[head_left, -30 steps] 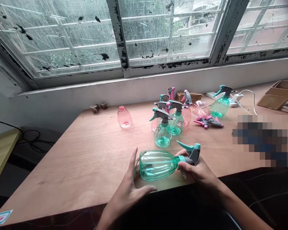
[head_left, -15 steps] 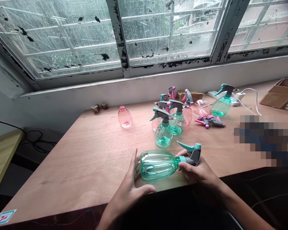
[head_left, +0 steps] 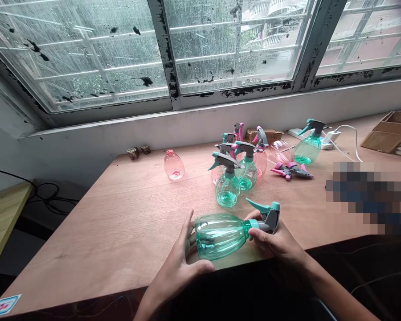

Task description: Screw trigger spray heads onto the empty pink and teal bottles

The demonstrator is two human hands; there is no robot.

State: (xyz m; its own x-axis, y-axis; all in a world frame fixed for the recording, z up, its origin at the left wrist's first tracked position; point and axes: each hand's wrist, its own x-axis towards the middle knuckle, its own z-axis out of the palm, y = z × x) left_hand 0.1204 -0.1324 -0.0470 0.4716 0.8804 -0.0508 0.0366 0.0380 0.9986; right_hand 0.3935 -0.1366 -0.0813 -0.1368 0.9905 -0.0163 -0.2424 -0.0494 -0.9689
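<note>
A green transparent spray bottle [head_left: 222, 236] lies sideways above the table's front edge, its base to the left and its grey-and-teal trigger head [head_left: 270, 217] to the right. My right hand [head_left: 276, 238] is closed round the teal collar at the neck, thumb on the near side. At the base, my left hand [head_left: 183, 256] has its fingers and thumb spread apart; whether it touches the plastic I cannot tell. Just beyond stands another green spray bottle [head_left: 227, 191], in front of a cluster of green and pink ones.
A pink bottle without a head [head_left: 174, 166] stands left of the cluster. Loose pink-and-grey spray heads [head_left: 291, 170] lie to its right, near a green spray bottle [head_left: 307, 149]. A power strip with a white charger [head_left: 330, 138] and a cardboard box [head_left: 387, 131] sit at the back right.
The base end of the held bottle has dipped slightly, and the left thumb is a little closer to its lower edge. My right hand keeps its grip on the neck.
</note>
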